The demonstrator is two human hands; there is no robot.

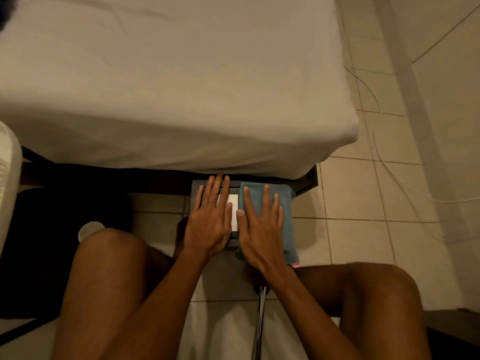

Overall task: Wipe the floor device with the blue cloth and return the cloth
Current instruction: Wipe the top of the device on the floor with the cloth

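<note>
Blue terry cloth [283,203] under my right hand [262,231], pressed flat on the dark flat floor device [197,187].

Both palms are down, fingers spread and straight, nothing gripped: my left hand [209,224] lies bare on the device's left half, partly covering its white rectangular panel [233,201], while the right lies flat on the folded cloth, which covers the device's right half. Device sits on the pale tiled floor [355,193], its far edge tucked at the dark bed frame [309,178] under the white sheet [181,87]. My knees frame it on the near side.
</note>
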